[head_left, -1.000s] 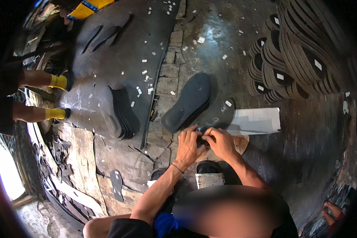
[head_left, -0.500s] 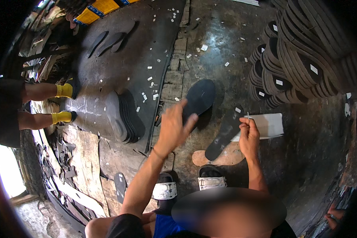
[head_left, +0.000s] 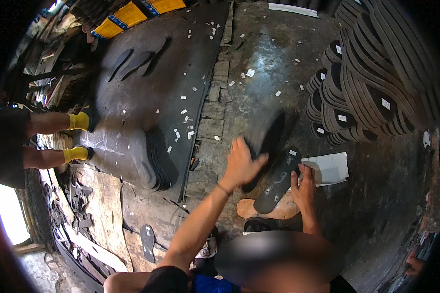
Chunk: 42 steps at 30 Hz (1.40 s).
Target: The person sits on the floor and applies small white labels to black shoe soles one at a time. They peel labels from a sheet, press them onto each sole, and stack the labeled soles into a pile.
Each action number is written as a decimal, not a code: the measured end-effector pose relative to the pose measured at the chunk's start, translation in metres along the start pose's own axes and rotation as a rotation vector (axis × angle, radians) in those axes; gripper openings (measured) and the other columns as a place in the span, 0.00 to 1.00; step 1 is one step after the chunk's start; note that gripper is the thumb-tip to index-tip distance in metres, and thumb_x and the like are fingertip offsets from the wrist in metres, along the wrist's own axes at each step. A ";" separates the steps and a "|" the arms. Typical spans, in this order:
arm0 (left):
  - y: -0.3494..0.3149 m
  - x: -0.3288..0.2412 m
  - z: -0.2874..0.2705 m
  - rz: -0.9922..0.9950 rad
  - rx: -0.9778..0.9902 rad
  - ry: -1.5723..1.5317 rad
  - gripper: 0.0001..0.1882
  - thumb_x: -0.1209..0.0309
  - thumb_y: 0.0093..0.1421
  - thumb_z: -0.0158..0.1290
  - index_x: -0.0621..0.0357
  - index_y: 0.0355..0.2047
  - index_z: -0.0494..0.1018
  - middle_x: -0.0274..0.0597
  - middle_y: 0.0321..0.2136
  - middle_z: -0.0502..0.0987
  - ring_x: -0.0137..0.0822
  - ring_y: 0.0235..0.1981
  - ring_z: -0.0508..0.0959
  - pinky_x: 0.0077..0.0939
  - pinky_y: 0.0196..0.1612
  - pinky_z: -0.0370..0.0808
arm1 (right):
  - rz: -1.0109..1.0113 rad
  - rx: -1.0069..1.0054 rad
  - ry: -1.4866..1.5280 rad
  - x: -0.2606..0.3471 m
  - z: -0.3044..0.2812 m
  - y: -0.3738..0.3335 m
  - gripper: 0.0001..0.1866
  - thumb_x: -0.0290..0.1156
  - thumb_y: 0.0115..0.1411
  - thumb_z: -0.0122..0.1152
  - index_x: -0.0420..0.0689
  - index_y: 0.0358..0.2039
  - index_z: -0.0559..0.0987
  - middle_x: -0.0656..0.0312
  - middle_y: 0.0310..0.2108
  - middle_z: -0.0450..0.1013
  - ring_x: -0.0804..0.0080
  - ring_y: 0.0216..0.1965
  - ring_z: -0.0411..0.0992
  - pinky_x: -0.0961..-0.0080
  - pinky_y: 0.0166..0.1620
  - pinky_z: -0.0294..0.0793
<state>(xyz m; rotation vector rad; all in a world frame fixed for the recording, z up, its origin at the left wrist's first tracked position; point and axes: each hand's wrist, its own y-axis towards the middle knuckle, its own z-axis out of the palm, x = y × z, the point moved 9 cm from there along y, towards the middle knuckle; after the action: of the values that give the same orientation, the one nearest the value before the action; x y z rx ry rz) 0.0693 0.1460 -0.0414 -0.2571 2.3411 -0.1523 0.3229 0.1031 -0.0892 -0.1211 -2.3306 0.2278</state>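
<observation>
My left hand [head_left: 242, 165] is around a dark shoe sole [head_left: 274, 132], thumb across its face and fingers along its left side. Motion blurs the sole, which looks tilted over the floor. My right hand [head_left: 304, 190] lies by the right edge of another dark sole [head_left: 276, 188] that bears a small white label [head_left: 292, 152]. Its fingers curl at the corner of a white sheet [head_left: 330, 168]; whatever is between the fingertips is too small to make out. Under the labelled sole is a tan sole-shaped piece [head_left: 246, 209].
Tall stacks of dark soles [head_left: 371, 102] rise at the right. At the left, a sole stack [head_left: 149, 166] stands on a dark sheet [head_left: 117, 102], where several loose soles [head_left: 137, 63] lie farther off. Another person's legs [head_left: 49, 122] in yellow socks are at far left.
My left hand and its sole have moved right and nearer, and the sole has tipped. My right hand has come down a little; the small white piece at its fingertips no longer shows.
</observation>
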 end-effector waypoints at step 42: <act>-0.111 -0.046 -0.055 0.002 0.368 -0.281 0.29 0.71 0.65 0.62 0.61 0.64 0.65 0.55 0.54 0.77 0.49 0.47 0.84 0.32 0.45 0.81 | 0.172 -0.117 1.620 0.066 -0.077 0.018 0.12 0.38 0.70 0.58 0.51 0.51 0.74 0.72 0.34 0.61 0.81 0.31 0.57 0.76 0.34 0.60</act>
<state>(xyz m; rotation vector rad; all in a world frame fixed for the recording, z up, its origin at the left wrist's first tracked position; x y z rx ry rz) 0.0770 0.0499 0.0498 -0.0865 1.9901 -0.5060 0.3325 0.1410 0.0063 -0.3861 -0.7155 0.0179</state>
